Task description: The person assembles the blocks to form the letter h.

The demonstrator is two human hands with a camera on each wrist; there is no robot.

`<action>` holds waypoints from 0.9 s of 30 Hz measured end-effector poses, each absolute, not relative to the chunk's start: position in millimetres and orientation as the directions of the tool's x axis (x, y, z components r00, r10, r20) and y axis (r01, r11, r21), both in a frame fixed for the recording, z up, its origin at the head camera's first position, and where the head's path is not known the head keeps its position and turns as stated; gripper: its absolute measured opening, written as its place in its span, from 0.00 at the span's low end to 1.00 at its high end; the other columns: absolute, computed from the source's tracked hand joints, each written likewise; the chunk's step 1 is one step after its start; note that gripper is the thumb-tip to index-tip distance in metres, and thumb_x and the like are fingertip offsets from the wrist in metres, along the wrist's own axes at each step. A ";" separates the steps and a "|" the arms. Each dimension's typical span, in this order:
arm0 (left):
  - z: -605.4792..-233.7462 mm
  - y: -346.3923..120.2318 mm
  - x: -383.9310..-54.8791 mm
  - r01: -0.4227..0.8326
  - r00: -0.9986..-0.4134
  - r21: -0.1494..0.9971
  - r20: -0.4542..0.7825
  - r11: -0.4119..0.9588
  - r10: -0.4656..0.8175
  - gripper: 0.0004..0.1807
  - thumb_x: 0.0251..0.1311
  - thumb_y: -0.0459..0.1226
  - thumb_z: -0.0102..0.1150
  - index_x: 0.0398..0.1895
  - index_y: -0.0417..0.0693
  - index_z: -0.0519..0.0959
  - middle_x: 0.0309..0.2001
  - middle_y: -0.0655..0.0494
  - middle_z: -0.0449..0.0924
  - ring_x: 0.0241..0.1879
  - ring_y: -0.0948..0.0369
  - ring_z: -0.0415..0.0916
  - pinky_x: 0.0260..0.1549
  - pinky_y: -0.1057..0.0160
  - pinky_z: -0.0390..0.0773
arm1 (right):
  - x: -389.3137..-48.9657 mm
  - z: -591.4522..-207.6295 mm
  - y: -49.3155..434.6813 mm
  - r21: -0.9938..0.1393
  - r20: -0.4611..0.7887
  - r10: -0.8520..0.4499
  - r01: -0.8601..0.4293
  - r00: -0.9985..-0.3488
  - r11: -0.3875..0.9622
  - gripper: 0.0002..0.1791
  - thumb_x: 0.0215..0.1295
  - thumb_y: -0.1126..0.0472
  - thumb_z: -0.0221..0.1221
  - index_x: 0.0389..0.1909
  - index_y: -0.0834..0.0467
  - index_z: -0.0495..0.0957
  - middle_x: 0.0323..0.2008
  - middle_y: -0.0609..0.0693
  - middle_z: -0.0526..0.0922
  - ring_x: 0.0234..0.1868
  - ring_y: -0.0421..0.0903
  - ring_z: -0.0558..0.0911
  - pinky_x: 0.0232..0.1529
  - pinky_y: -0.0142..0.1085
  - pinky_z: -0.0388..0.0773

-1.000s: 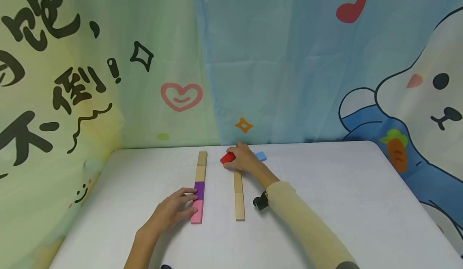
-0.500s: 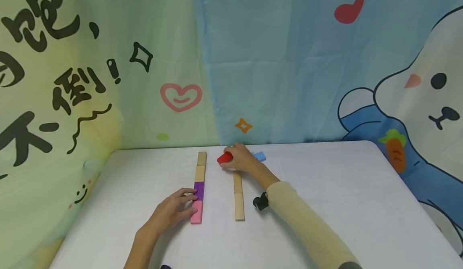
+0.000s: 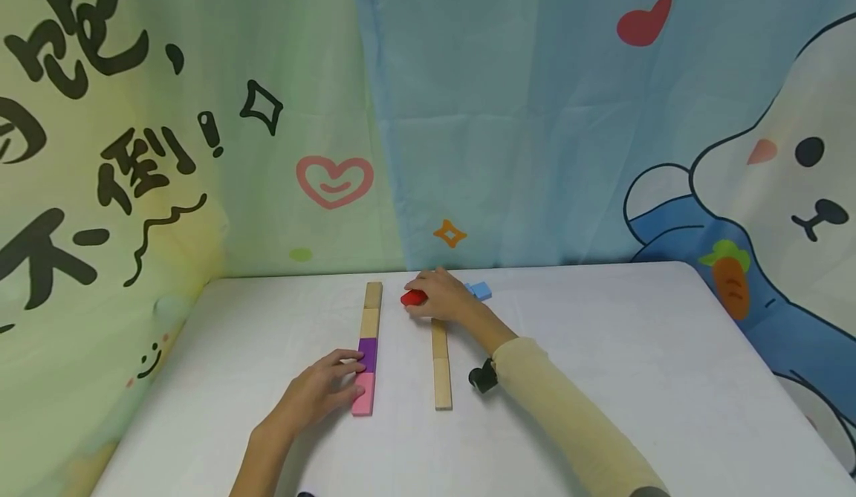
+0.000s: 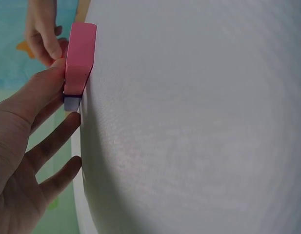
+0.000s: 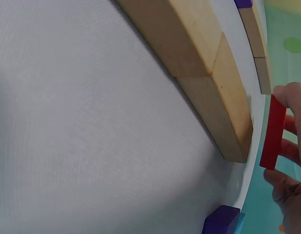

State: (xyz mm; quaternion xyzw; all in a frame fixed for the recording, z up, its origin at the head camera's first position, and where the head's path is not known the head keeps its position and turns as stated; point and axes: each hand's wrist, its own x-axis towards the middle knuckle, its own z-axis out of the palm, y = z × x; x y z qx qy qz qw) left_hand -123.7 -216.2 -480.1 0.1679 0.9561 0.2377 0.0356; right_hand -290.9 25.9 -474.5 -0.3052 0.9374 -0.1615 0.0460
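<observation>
In the head view my right hand point(image 3: 441, 295) pinches a red block point(image 3: 413, 298) near the table's far edge. The right wrist view shows this red block point(image 5: 273, 131) held by its ends between thumb and fingers. My left hand point(image 3: 328, 385) rests beside the left row, its fingertips touching the purple block point(image 3: 367, 354) and the pink block point(image 3: 363, 394). Two plain wooden blocks point(image 3: 370, 323) continue that row away from me. A second row of wooden blocks point(image 3: 442, 383) lies to the right, its far end hidden by my right hand.
A light blue block point(image 3: 479, 290) lies behind my right wrist, and a dark purple block point(image 5: 221, 220) is next to it in the right wrist view. A white table point(image 3: 602, 363) carries everything; a printed curtain point(image 3: 508, 148) hangs behind its far edge.
My right hand has shifted slightly left with the red block, which now sits a little lower and turned. My left hand has stayed in place.
</observation>
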 end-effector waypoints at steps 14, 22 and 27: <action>-479.6 -215.3 -123.4 0.304 -0.942 0.463 0.015 0.833 0.335 0.21 0.52 0.46 0.63 0.51 0.55 0.79 0.56 0.59 0.74 0.56 0.57 0.73 0.54 0.54 0.74 | -287.9 -475.2 24.9 -0.264 0.177 -0.639 -0.662 -0.748 0.702 0.22 0.57 0.41 0.57 0.47 0.50 0.78 0.48 0.45 0.80 0.45 0.43 0.72 0.42 0.34 0.73; -479.9 -215.2 -124.5 0.323 -0.937 0.457 0.035 0.828 0.347 0.20 0.52 0.46 0.63 0.50 0.53 0.79 0.56 0.58 0.74 0.56 0.58 0.73 0.54 0.55 0.75 | -287.1 -474.2 24.2 -0.241 0.184 -0.652 -0.677 -0.736 0.696 0.22 0.58 0.41 0.56 0.46 0.50 0.78 0.45 0.45 0.80 0.42 0.42 0.72 0.40 0.33 0.74; -480.4 -215.1 -124.3 0.340 -0.933 0.452 0.049 0.825 0.357 0.20 0.52 0.46 0.63 0.49 0.54 0.80 0.55 0.58 0.74 0.54 0.58 0.74 0.52 0.55 0.75 | -285.4 -473.2 22.7 -0.232 0.165 -0.656 -0.675 -0.737 0.700 0.23 0.58 0.40 0.55 0.48 0.49 0.77 0.46 0.44 0.79 0.44 0.42 0.73 0.42 0.33 0.75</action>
